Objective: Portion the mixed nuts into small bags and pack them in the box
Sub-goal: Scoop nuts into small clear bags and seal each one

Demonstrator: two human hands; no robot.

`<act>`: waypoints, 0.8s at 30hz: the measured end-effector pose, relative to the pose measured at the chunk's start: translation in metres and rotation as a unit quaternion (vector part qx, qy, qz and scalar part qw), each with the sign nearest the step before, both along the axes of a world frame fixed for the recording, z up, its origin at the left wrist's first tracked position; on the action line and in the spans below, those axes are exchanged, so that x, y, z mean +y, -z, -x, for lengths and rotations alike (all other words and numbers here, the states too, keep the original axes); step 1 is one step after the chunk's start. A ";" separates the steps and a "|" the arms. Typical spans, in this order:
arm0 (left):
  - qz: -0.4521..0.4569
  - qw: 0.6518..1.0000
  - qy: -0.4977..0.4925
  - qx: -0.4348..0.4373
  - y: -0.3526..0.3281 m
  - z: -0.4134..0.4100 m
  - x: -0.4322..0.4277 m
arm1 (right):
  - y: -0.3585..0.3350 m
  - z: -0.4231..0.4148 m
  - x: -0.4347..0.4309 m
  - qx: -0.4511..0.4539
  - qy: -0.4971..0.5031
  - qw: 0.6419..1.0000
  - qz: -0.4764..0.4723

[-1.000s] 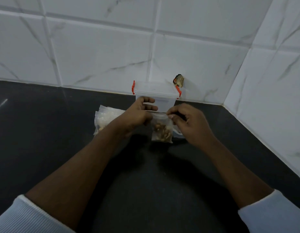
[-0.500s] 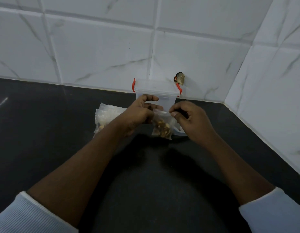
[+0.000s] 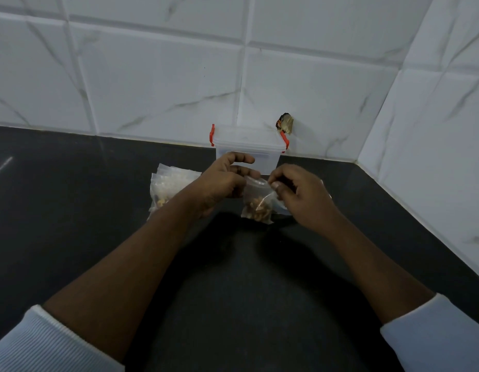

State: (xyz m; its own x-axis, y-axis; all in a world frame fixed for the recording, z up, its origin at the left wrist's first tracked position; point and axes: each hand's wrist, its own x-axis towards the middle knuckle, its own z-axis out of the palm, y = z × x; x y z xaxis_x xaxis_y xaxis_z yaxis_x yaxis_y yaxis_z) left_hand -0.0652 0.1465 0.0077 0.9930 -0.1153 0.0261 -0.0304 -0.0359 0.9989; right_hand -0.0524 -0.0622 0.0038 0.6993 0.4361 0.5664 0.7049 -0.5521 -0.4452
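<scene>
Both hands, left (image 3: 222,181) and right (image 3: 304,194), pinch the top of a small nut bag (image 3: 257,202) just before the box (image 3: 249,149); more bags (image 3: 170,186) lie left of it.

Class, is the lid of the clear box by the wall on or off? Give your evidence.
On: the lid lies flat across the box, a red clip at each end. Whether the clips are latched, cannot tell.
</scene>
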 end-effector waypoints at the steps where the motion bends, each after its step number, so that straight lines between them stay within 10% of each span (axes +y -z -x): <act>1: -0.004 1.000 0.000 -0.001 0.001 -0.001 0.000 | 0.001 0.000 0.000 -0.009 0.001 1.000 -0.022; 13: 0.004 1.000 0.006 -0.007 0.004 -0.002 0.000 | 0.001 0.000 0.002 0.012 -0.003 1.000 0.027; 24: -0.006 0.997 0.061 -0.041 0.006 0.008 -0.010 | -0.004 0.003 0.003 0.006 -0.009 0.988 -0.157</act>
